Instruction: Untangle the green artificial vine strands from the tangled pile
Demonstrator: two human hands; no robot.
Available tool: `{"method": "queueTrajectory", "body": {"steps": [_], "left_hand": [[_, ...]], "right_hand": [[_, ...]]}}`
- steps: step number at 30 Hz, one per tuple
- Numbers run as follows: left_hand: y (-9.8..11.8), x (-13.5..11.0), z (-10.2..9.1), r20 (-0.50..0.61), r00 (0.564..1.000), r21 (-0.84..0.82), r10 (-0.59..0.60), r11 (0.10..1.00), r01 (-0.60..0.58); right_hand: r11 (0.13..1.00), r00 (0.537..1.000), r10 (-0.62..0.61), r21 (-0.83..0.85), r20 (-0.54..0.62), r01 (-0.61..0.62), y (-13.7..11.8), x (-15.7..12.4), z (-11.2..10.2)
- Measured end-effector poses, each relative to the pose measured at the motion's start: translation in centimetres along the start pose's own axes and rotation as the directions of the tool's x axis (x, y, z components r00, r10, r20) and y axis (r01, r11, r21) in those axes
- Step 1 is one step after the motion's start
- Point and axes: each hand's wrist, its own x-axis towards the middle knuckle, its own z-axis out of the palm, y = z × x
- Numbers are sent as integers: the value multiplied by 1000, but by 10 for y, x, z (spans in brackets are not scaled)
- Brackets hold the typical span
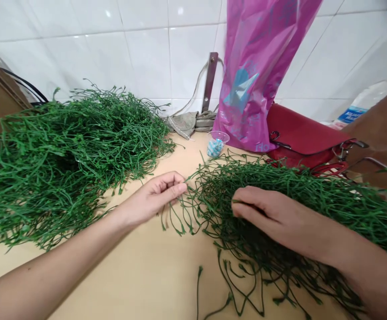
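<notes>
Two heaps of thin green plastic stems lie on a tan table (147,275). The large heap (63,155) fills the left side. The smaller, flatter heap (296,195) spreads across the right. My left hand (156,195) is pinched on the tip of a green stem at the smaller heap's left edge. My right hand (270,213) rests on top of the smaller heap with its fingers curled into the strands; what they grip is not clear.
A magenta plastic bag (260,66) hangs against the white tiled wall, with a red handbag (300,135) beside it. A small clear cup (216,143) with blue contents stands at the bag's foot. A grey cloth (187,122) and cables lie at the back.
</notes>
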Motion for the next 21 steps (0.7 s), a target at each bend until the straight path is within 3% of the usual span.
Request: {"method": "queueTrajectory", "body": {"steps": [7,12,17,21], "left_hand": [[-2,-4,16,117,991,37,-66,997,62],[3,-6,26,135,991,87,-16,996,5],[-2,-10,29,127,991,151,38,987,-57],[-1,-10,27,111,989,324,94,938,-126]], "right_hand": [[991,963,-73,92,-258,100,-21,9,27],[967,980,-21,243,-198,70,-35,13,37],[984,989,-14,172,-150,40,-36,14,48],[994,985,-26,96,-172,43,-36,15,53]]}}
